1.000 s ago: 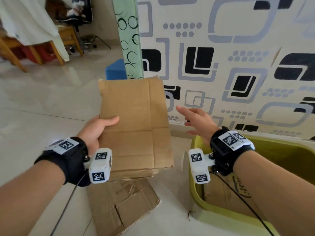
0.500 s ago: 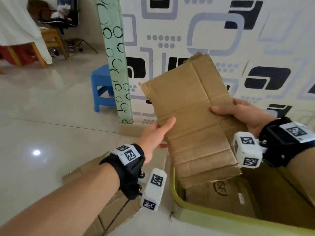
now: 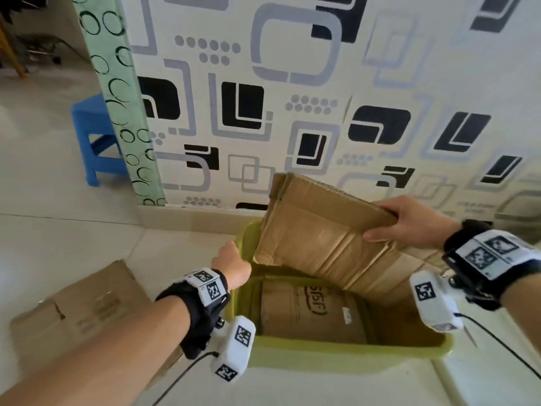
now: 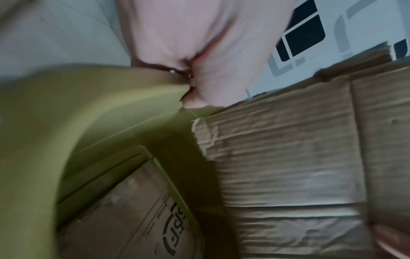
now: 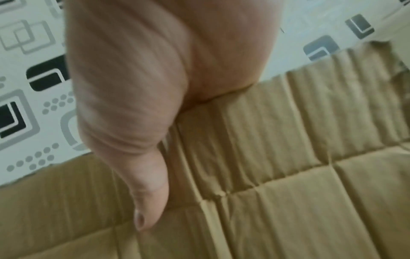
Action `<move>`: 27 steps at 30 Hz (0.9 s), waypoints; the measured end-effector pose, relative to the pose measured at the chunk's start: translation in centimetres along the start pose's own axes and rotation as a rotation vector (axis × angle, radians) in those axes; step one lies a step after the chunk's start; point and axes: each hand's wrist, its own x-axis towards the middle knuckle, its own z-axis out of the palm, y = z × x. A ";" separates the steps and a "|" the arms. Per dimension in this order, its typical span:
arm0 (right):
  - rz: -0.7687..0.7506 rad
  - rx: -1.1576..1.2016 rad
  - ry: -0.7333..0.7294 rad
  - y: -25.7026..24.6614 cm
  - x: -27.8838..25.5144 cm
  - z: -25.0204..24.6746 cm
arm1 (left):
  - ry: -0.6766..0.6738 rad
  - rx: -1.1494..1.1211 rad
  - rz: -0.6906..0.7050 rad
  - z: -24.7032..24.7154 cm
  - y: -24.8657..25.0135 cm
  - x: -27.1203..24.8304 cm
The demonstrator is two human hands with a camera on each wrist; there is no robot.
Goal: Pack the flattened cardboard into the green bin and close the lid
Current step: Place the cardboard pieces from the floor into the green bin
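My right hand (image 3: 407, 224) grips a flattened brown cardboard sheet (image 3: 316, 238) by its upper right edge, with the thumb (image 5: 150, 201) pressed on the face of the sheet (image 5: 288, 175). The sheet hangs tilted, its lower end dipping into the open green bin (image 3: 336, 354). Another flat printed cardboard piece (image 3: 310, 312) lies at the bottom of the bin. My left hand (image 3: 231, 263) is at the bin's left rim; in the left wrist view its fingers (image 4: 199, 52) curl over that rim (image 4: 66, 105) beside the sheet's corner (image 4: 288, 157). I see no lid.
More flattened cardboard (image 3: 87, 306) lies on the pale tiled floor left of the bin. The bin stands close to a patterned wall (image 3: 322, 83). A green patterned pillar edge (image 3: 117, 98) and a blue stool (image 3: 90, 133) are at the back left.
The cardboard sheet has moved right and down into the bin's mouth. My left hand has let go of it and dropped to the bin's rim. My right hand still holds it.
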 end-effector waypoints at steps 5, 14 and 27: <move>-0.039 -0.154 -0.104 -0.1 2.1 4.3 | -0.009 -0.077 -0.042 0.3 0.0 -0.5; -0.030 -0.404 -0.099 -0.2 2.6 9.4 | -0.064 -0.283 0.000 0.5 -2.1 1.7; 0.206 -0.265 -0.700 0.1 6.0 9.0 | -0.066 -0.325 0.003 -0.6 0.2 -1.5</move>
